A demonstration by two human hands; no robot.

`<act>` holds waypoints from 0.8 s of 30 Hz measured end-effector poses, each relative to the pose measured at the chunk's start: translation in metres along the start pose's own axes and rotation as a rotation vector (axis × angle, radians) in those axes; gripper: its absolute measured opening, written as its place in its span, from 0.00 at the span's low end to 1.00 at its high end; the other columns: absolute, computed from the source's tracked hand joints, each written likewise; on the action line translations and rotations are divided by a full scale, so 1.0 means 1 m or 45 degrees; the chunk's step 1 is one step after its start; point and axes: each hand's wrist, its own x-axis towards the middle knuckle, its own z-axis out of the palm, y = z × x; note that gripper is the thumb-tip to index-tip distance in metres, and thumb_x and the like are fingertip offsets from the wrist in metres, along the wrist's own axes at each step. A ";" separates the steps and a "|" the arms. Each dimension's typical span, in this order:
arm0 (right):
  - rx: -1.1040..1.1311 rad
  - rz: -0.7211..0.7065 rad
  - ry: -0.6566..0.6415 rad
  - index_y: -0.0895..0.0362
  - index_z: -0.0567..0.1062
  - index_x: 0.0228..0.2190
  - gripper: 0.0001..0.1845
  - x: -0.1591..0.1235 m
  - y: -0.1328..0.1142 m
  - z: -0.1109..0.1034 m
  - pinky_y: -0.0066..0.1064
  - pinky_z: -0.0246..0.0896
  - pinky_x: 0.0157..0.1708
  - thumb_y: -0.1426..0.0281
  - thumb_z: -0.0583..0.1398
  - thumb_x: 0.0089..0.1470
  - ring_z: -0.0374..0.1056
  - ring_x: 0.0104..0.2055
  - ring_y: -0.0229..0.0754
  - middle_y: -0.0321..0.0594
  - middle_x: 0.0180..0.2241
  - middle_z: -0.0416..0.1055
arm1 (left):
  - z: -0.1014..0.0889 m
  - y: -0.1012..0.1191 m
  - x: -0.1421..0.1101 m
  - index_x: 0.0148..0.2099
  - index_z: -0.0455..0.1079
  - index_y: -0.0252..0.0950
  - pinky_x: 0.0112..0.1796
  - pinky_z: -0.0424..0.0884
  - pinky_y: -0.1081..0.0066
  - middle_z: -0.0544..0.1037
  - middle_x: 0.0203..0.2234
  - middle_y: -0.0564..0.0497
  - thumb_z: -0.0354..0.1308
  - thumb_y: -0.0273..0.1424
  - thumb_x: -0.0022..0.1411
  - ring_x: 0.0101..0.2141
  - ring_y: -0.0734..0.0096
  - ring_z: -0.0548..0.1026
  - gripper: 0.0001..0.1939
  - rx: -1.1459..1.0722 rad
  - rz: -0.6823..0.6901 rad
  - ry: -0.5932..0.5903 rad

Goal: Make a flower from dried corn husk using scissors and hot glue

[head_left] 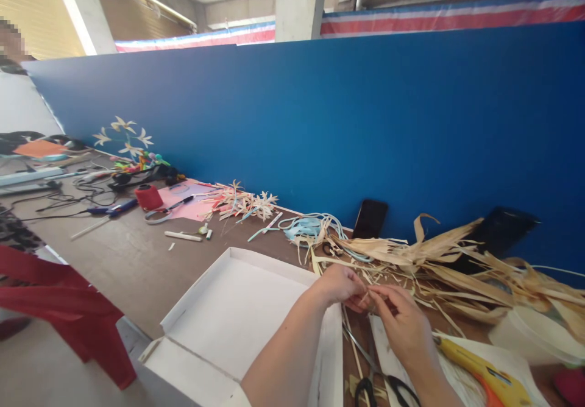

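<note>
My left hand (pixel 342 286) and my right hand (pixel 401 317) meet fingertip to fingertip above the table, beside an open white cardboard box (pixel 269 294). Both are closed in a pinch. Something small and pale seems to be between the fingers, too small to make out. Dry corn husks (pixel 475 285) lie spread just beyond and to the right of my hands. Black-handled scissors (pixel 372 364) rest on the table below my right hand. To the right of that wrist is a yellow glue gun (pixel 487 367).
A translucent tub (pixel 532 337) stands at the right. A phone (pixel 370 218) leans on the blue partition (pixel 297 120). Leftward lie light-blue cords (pixel 315 227), husk flowers (pixel 262 206), a red thread spool (pixel 148 197) and cables (pixel 68 197). A red chair (pixel 77 309) stands at the table's left edge.
</note>
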 end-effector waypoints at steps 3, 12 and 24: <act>-0.042 -0.002 -0.002 0.54 0.73 0.32 0.11 0.000 -0.002 0.000 0.34 0.58 0.40 0.63 0.53 0.53 0.64 0.38 0.44 0.43 0.36 0.68 | 0.001 -0.001 0.000 0.26 0.65 0.30 0.30 0.73 0.66 0.73 0.17 0.52 0.54 0.21 0.49 0.19 0.75 0.72 0.02 -0.016 -0.003 -0.009; 0.142 0.235 0.050 0.55 0.69 0.31 0.13 0.001 0.005 0.009 0.36 0.58 0.34 0.59 0.52 0.51 0.64 0.33 0.45 0.42 0.29 0.69 | 0.005 -0.002 0.001 0.27 0.64 0.30 0.29 0.74 0.67 0.73 0.17 0.52 0.55 0.22 0.50 0.19 0.75 0.73 0.03 -0.006 -0.025 -0.033; 1.098 0.752 0.102 0.55 0.67 0.32 0.15 -0.001 -0.010 0.010 0.24 0.45 0.16 0.60 0.62 0.44 0.52 0.17 0.32 0.27 0.16 0.58 | 0.005 -0.004 0.000 0.27 0.66 0.31 0.26 0.73 0.71 0.74 0.18 0.52 0.56 0.24 0.51 0.19 0.76 0.73 0.02 0.096 -0.046 -0.069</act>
